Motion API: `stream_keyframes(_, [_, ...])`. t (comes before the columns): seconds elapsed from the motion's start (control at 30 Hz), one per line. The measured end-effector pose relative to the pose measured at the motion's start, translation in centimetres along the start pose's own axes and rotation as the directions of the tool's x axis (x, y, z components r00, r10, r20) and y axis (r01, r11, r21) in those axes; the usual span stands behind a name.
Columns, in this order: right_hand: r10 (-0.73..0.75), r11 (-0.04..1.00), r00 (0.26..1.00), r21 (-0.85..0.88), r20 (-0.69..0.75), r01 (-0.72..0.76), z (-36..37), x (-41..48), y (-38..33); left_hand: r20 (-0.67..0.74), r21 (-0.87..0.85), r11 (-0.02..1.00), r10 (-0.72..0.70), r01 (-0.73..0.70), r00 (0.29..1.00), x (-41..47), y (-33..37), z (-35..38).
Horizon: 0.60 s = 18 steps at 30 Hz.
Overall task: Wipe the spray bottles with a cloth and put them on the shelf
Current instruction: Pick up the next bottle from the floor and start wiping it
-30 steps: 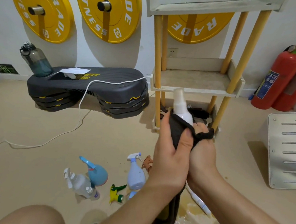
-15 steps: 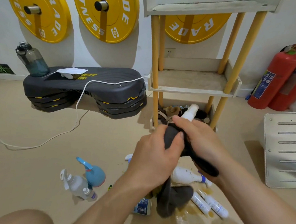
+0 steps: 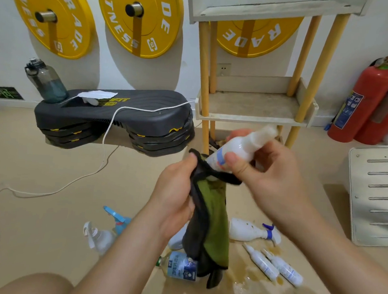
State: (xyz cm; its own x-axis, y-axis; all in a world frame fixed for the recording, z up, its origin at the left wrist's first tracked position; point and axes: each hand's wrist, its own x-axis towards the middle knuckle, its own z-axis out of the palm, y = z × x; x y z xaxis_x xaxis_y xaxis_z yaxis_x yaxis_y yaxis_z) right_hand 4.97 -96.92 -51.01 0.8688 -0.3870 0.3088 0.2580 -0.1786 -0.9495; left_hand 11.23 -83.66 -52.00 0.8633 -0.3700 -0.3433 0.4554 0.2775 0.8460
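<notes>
My right hand (image 3: pixel 271 174) grips a small white spray bottle (image 3: pixel 238 147), tilted with its cap toward the upper right. My left hand (image 3: pixel 174 191) holds a dark grey and green cloth (image 3: pixel 209 218) that hangs down, its top edge at the bottle's base. Several more spray bottles lie on the floor: a white one with a blue trigger (image 3: pixel 249 231), two slim white ones (image 3: pixel 272 265), a clear one (image 3: pixel 99 237) and a blue one (image 3: pixel 118 219). The wooden shelf (image 3: pixel 254 105) stands just behind my hands, its middle tier bare.
A labelled plastic bottle (image 3: pixel 179 266) lies under the cloth. Brownish liquid is spilled on the floor (image 3: pixel 249 273). A black step platform (image 3: pixel 113 119) with a water jug (image 3: pixel 46 81) and a white cable (image 3: pixel 73 180) sits left. Red fire extinguishers (image 3: pixel 368 98) and a metal panel (image 3: pixel 376 194) stand right.
The bottle has come out of the cloth: my right hand now grips it bare and tilted, while my left hand lets the cloth hang open, showing its green side.
</notes>
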Motion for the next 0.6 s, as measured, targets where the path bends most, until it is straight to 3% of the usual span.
stream_keyframes(0.07, [-0.088, 0.988, 0.992, -0.121, 0.095, 0.100, 1.3, -1.2, 0.3, 0.025, -0.074, 0.996, -0.056, 0.058, 0.998, -0.2, -0.1, 0.1])
stream_keyframes(0.13, [-0.046, 0.983, 0.984, -0.165, 0.170, 0.075, 2.0, -1.9, 1.0, -0.089, 0.016, 0.997, -0.069, 0.071, 0.994, -0.1, -0.6, -0.1])
stream_keyframes(0.2, [0.098, 0.995, 0.979, -0.053, 0.178, -0.090, 1.9, -1.5, 1.0, -0.225, 0.234, 0.971, -0.001, 0.055, 0.974, 0.2, -1.1, -0.2])
stream_keyframes(0.27, [0.255, 0.938, 0.952, 0.194, 0.170, -0.286, 1.3, -0.8, 1.0, -0.270, 0.449, 0.894, 0.149, -0.013, 0.951, 0.4, -1.1, 0.1])
stream_keyframes(0.37, [0.405, 0.784, 0.898, 0.441, 0.170, -0.437, 0.8, -0.3, 1.4, -0.112, 0.737, 0.646, 0.407, -0.199, 0.907, 0.1, -0.6, 0.1])
stream_keyframes(0.47, [0.472, 0.698, 0.871, 0.546, 0.137, -0.464, 1.1, -0.3, 1.5, 0.152, 0.908, 0.253, 0.548, -0.335, 0.823, -1.0, -1.1, 0.1])
stream_keyframes(0.5, [0.484, 0.685, 0.867, 0.566, 0.117, -0.458, 1.2, -0.3, 1.5, 0.215, 0.916, 0.166, 0.566, -0.366, 0.796, -1.4, -1.6, 0.3])
stream_keyframes(0.53, [0.494, 0.681, 0.864, 0.574, 0.098, -0.454, 1.4, -0.3, 1.5, 0.243, 0.905, 0.156, 0.575, -0.396, 0.782, -1.5, -2.2, 0.4])
stream_keyframes(0.6, [0.509, 0.693, 0.858, 0.558, 0.071, -0.457, 1.5, -0.3, 1.7, 0.243, 0.858, 0.248, 0.576, -0.450, 0.780, -1.5, -3.3, 0.6])
